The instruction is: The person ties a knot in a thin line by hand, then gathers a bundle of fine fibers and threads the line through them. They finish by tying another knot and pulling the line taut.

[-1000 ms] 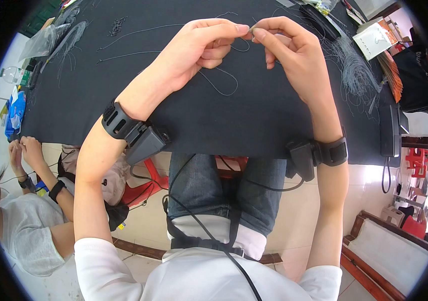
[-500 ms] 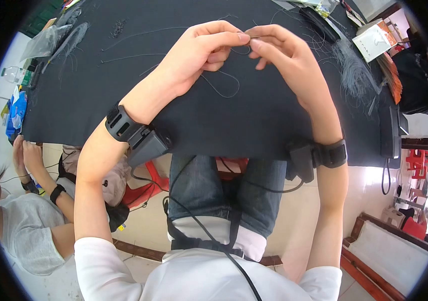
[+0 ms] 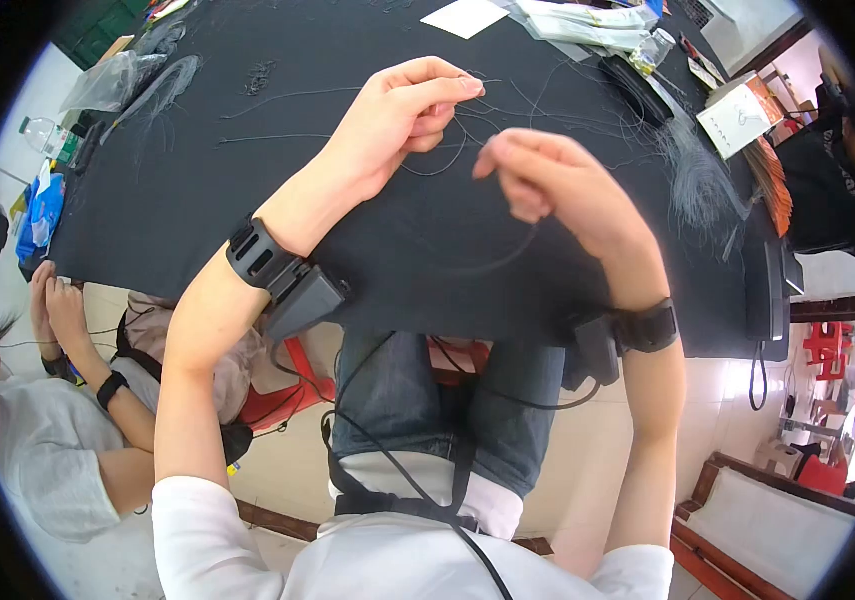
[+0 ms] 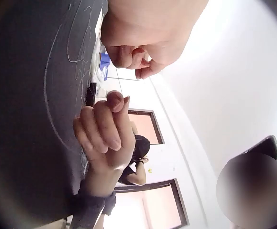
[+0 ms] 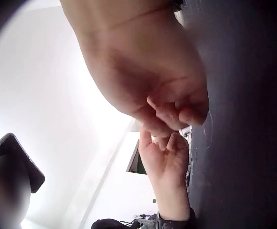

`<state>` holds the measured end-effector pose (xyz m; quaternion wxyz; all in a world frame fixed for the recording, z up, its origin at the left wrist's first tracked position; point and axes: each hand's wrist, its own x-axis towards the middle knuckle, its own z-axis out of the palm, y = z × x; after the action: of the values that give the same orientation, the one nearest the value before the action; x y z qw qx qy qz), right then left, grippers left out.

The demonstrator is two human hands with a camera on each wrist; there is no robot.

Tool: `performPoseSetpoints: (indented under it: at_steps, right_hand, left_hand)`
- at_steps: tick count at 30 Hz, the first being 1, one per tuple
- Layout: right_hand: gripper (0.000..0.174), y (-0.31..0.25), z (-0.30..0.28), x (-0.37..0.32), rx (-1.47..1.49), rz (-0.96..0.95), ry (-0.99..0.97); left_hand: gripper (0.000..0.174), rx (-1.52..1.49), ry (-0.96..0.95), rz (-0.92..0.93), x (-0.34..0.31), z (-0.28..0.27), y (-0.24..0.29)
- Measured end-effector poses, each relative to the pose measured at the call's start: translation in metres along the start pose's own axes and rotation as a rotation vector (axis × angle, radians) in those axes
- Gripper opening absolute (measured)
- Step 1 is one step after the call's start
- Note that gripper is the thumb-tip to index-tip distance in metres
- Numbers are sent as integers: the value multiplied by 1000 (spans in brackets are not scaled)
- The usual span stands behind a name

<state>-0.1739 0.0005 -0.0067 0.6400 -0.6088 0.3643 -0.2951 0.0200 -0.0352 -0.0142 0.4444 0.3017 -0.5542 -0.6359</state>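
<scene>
At the far middle of the black-covered table, my left hand (image 3: 392, 125) pinches a thin grey line (image 3: 492, 83) between thumb and forefinger, a short end poking out past the fingertips. My right hand (image 3: 557, 185), blurred by motion, is lower and to the right, apart from the left. Its thumb and forefinger are together and the other fingers curled, with a dark line (image 3: 507, 262) trailing in a curve beneath it. In the left wrist view the right hand (image 4: 105, 133) shows curled fingers; the line at its fingertips is too fine to make out there.
More thin lines (image 3: 287, 97) lie across the black table (image 3: 147, 220). A tangled bundle of pale line (image 3: 702, 185) lies at the right, near a white card (image 3: 737, 120). White packets (image 3: 587, 20) are at the back. Another person's hands (image 3: 62, 305) are at the left edge.
My right hand has come away from the left fingertips, moving down toward me. A line now trails below it. The left hand keeps its pinch, and the head view has shifted slightly.
</scene>
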Motion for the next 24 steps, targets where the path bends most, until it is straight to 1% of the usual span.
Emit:
performPoseSetpoints:
  at_steps: [1, 3, 4, 5, 7, 8, 11, 12, 15, 16, 17, 20, 24]
  right_hand:
    - [29, -3, -8, -1, 31, -14, 40]
    - [28, -1, -19, 0, 88, -138, 210]
    - [26, 0, -23, 3, 191, -241, 242]
    - [25, 1, -25, 3, 332, -298, 350]
    - [23, -9, -18, 4, 616, -411, 566]
    - [21, -11, -19, 3, 735, -475, 565]
    - [22, 1, -41, 2, 917, -606, 167]
    - [26, -1, -38, 1, 831, -562, 214]
    - [28, -7, -23, -3, 197, -234, 475]
    - [30, -3, -19, 0, 84, -216, 472]
    - [30, -2, -15, 0, 58, -190, 431]
    - [30, -2, -11, -1, -15, -136, 324]
    - [26, -3, -8, -3, -84, -151, 333]
  left_hand:
    - [15, 44, 15, 32, 1, -1, -1]
    - [15, 153, 60, 84, 1, 0, -2]
    - [14, 218, 89, 106, 1, 1, -2]
    - [14, 284, 119, 127, 1, 2, -1]
    - [13, 341, 117, 153, 0, 4, 0]
    - [13, 369, 115, 166, 1, 5, 1]
    - [13, 403, 98, 225, 1, 5, -1]
    - [13, 438, 81, 238, 1, 5, 0]
    - [13, 517, 27, 284, -1, 6, 0]
    - [13, 526, 0, 304, 0, 6, -3]
    - [13, 533, -29, 322, 0, 7, -6]
    - [12, 549, -62, 256, -4, 11, -1]
    - [12, 544, -78, 270, -3, 8, -4]
